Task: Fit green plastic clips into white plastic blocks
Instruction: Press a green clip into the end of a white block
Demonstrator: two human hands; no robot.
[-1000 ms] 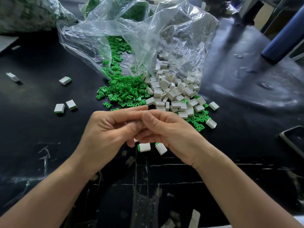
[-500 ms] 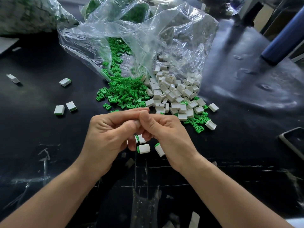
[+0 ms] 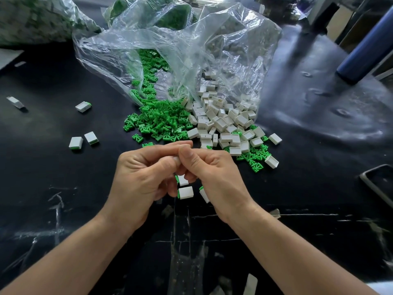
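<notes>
From the head view, we see the left hand [image 3: 138, 177] and right hand [image 3: 214, 177] raised just above the black surface [image 3: 63, 188], fingers curled, thumbs and forefingers meeting tip to tip. They pinch one small piece between them. Only a white sliver of it shows, which we take for a white block [image 3: 175, 159] (the clip, if one is in it, is hidden). Holding it in both hands lets the thumbs press from opposite sides, we judge. Loose green clips [image 3: 157, 122] and white blocks [image 3: 221, 122] spill side by side from the mouth of a clear plastic bag [image 3: 191, 45], just beyond the fingertips, so either kind is within easy reach. Finished blocks [image 3: 186, 192], green at one edge, lie directly under the hands, likely where they are let fall. A few more lie well apart to the left.
</notes>
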